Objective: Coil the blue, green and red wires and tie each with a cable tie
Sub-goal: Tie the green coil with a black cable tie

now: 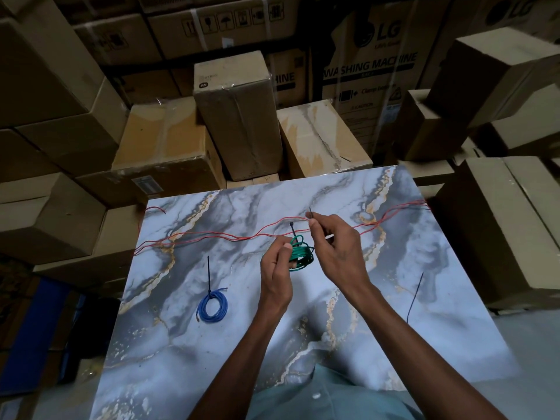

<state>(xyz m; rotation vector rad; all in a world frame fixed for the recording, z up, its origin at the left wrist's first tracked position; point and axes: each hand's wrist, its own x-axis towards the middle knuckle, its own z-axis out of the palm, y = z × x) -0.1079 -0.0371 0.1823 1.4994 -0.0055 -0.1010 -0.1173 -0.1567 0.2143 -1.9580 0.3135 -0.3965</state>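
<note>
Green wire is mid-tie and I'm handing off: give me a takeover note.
Left hand grips the green coil above the marble table.
Right hand pinches the tail of the cable tie around it.
Done: blue coil, tied, lying at the left.
Left: cinch the green, then coil and tie the red wire, stretched across the far side. Spare tie lies at the right.

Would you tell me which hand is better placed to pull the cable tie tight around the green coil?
The right hand: it already pinches the cable tie tail, while the left hand grips the green coil and steadies it.
</note>
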